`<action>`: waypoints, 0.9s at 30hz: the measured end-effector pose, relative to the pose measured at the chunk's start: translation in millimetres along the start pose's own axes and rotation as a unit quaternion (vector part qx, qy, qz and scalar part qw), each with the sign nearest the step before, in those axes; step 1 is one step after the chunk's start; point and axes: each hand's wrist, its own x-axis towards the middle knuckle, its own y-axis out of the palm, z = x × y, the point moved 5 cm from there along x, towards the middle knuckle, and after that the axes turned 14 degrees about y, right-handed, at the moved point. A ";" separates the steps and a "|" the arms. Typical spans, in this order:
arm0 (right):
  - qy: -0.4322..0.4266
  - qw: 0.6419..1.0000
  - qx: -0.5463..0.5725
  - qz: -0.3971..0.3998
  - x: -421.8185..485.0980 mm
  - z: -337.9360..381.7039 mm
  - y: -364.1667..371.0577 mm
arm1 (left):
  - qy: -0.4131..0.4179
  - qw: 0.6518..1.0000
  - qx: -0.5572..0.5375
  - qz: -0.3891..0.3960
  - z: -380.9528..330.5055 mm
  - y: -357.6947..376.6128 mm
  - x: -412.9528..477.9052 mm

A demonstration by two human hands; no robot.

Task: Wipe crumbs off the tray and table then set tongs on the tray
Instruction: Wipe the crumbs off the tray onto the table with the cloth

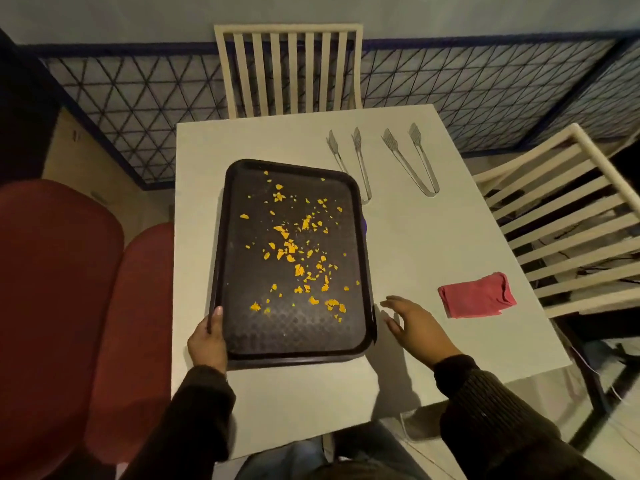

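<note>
A dark tray (239,327) lies on the white table (415,244), strewn with several orange crumbs (294,252). My left hand (207,341) grips the tray's near left edge, thumb on the rim. My right hand (412,325) hovers open just right of the tray's near right corner, holding nothing. A folded pink cloth (477,295) rests on the table to the right of that hand. Two metal tongs lie at the far side: one pair (349,161) beside the tray's far right corner, the other pair (414,161) further right.
A cream slatted chair (289,69) stands at the table's far edge and another (568,220) at its right side. Red seats (69,306) sit close to the left. A blue mesh fence (485,95) runs behind.
</note>
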 end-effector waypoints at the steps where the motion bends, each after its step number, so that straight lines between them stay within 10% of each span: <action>1: -0.003 1.000 0.006 -0.002 -2.7 -4.9 -0.3 | -0.003 1.000 0.000 0.008 0.8 -0.2 -12.1; 27: -0.066 0.989 0.099 0.088 -92.5 -115.5 81.8 | -0.010 0.999 0.004 -0.035 5.7 10.3 -187.8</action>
